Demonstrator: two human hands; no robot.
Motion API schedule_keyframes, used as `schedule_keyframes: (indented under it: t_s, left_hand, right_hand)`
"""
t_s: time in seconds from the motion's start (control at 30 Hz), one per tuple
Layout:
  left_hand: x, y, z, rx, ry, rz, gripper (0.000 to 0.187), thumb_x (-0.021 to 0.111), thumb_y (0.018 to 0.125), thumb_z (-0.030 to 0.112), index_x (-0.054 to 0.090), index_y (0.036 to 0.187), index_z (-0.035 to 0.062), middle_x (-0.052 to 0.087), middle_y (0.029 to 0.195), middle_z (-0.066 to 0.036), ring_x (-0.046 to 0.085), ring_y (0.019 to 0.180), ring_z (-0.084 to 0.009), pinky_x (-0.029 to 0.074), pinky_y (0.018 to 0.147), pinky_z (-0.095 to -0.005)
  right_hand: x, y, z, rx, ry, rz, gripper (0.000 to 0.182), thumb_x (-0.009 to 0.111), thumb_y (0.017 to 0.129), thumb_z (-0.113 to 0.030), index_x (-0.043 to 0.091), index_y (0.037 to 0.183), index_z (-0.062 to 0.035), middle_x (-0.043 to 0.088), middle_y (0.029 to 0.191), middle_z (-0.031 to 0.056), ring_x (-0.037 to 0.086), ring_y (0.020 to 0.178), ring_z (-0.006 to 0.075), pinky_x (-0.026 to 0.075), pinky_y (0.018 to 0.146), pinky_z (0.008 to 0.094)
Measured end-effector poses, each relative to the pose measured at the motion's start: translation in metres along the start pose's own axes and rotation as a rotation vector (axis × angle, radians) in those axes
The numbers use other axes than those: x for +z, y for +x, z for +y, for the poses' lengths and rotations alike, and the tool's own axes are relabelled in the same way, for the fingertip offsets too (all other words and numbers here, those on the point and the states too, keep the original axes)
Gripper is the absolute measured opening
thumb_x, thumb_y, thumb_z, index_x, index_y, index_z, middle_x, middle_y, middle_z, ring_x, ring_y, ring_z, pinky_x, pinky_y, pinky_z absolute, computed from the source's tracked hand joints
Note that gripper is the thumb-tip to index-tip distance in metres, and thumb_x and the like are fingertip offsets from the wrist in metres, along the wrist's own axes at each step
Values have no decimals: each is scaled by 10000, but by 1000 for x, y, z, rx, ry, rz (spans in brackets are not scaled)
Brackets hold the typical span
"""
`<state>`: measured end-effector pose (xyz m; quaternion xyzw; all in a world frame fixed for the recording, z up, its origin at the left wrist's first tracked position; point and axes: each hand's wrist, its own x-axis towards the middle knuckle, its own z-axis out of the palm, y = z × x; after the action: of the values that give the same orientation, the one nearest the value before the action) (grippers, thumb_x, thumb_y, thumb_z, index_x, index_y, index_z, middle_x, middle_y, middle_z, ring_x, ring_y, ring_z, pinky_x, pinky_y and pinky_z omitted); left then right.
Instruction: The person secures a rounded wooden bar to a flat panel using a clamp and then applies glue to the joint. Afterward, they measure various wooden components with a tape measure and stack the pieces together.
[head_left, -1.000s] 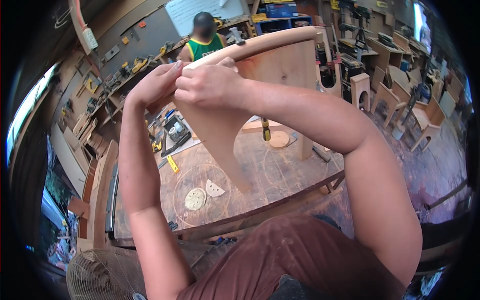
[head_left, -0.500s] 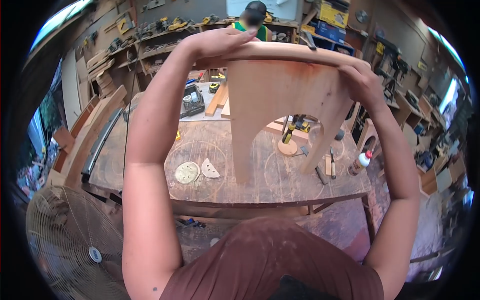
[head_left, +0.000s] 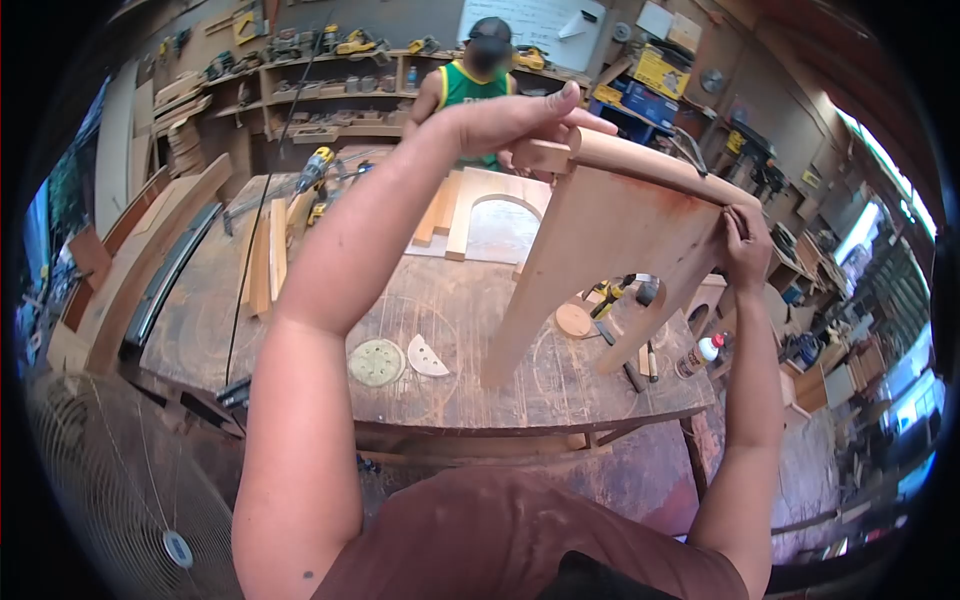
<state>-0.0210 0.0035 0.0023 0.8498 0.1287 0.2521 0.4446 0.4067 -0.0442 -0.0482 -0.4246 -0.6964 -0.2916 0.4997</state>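
Observation:
A pale wooden panel [head_left: 590,235] with an arched cutout stands on the workbench, turned at an angle to me. Along its top runs a thick rounded board [head_left: 650,165]. At the near left end of that board is my left hand [head_left: 525,118], its thumb stretched out and fingers apart; whether the palm touches the wood is hard to see. My right hand [head_left: 745,245] grips the right edge of the panel just under the board. Below lie a round sanding disc [head_left: 377,362] and a half disc [head_left: 427,356]. A dark curved tool [head_left: 690,152] shows behind the board.
A person [head_left: 480,90] in a green top stands across the workbench [head_left: 330,410]. Wood strips and a drill [head_left: 316,168] lie at the left. A glue bottle [head_left: 700,355] and a chisel [head_left: 651,362] are at the right; a fan [head_left: 120,490] stands lower left.
The panel and its top board have swung round and tilted. My left hand has shifted from lying on the board to its left end. The view has turned, showing more of the person opposite.

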Motion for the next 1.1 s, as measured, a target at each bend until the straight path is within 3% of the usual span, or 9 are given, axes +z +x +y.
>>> schedule_keyframes:
  t_s: [0.1, 0.23, 0.47, 0.63, 0.67, 0.8, 0.9, 0.93, 1.1]
  left_hand:
    - [6, -5, -4, 90, -73, 0, 1018, 288, 782, 867, 427, 1472, 132, 595, 1250, -123, 581, 1195, -221, 558, 920, -372]
    - [5, -2, -15, 186, -62, -17, 1114, 292, 728, 906, 420, 1472, 86, 579, 1074, -103, 612, 1056, -213, 564, 842, -335]
    - [6, 4, -28, 247, 0, -14, 1171, 224, 717, 935, 413, 1465, 54, 555, 1318, -146, 525, 1243, -213, 445, 1036, -340]
    - [12, -7, -11, 254, 26, -20, 1132, 272, 763, 921, 416, 1461, 42, 495, 1401, -140, 468, 1305, -212, 363, 1105, -337]
    - [14, -5, -15, 350, 0, -23, 999, 305, 810, 882, 453, 1454, 133, 519, 1367, -136, 460, 1295, -246, 366, 1083, -392]
    - [27, -6, -27, 424, -120, 21, 1146, 472, 714, 904, 395, 1457, 34, 416, 1453, -121, 423, 1336, -255, 359, 1098, -389]
    - [40, -7, -37, 372, -237, 103, 1164, 742, 641, 736, 344, 1477, 30, 459, 1397, -132, 452, 1302, -244, 360, 1078, -384]
    - [42, -7, -42, 374, -320, 140, 1125, 832, 608, 540, 336, 1481, 30, 476, 1378, -139, 475, 1278, -243, 363, 1068, -378]
    - [61, -6, -56, 401, -470, 264, 1058, 823, 646, 286, 270, 1509, 27, 475, 1402, -148, 478, 1299, -266, 357, 1090, -399]
  right_hand:
    - [9, 0, -32, -75, -113, 64, 148, 713, 832, -60, 685, 974, -26, 689, 965, 123, 659, 915, 282, 512, 837, 352]
    - [31, 6, -114, -217, -80, 128, 148, 724, 828, -52, 686, 971, -58, 700, 954, 105, 671, 888, 274, 529, 810, 356]
    - [77, 16, -220, -457, 49, 182, 254, 729, 744, 21, 663, 980, -45, 690, 937, 101, 674, 862, 278, 550, 755, 375]
    - [73, 18, -226, -564, 16, 157, 329, 701, 685, -16, 662, 1011, -48, 683, 956, 80, 664, 837, 250, 565, 711, 340]
    - [68, 17, -221, -576, 12, 132, 327, 697, 692, -22, 665, 1016, -55, 676, 952, 74, 662, 826, 244, 565, 705, 336]
    - [47, 17, -193, -543, -42, 118, 313, 685, 708, -47, 688, 1019, -87, 661, 932, 56, 662, 808, 218, 562, 672, 319]
    - [29, 20, -170, -520, -74, 128, 286, 675, 717, -59, 712, 994, -116, 651, 899, 42, 660, 792, 197, 558, 640, 306]
    - [22, 19, -158, -521, -133, 100, 275, 671, 720, -60, 716, 984, -121, 645, 886, 38, 657, 782, 194, 558, 636, 304]
    - [-17, 11, -76, -513, -351, -17, 229, 646, 746, -53, 706, 958, -116, 620, 867, 34, 651, 780, 190, 555, 629, 305]
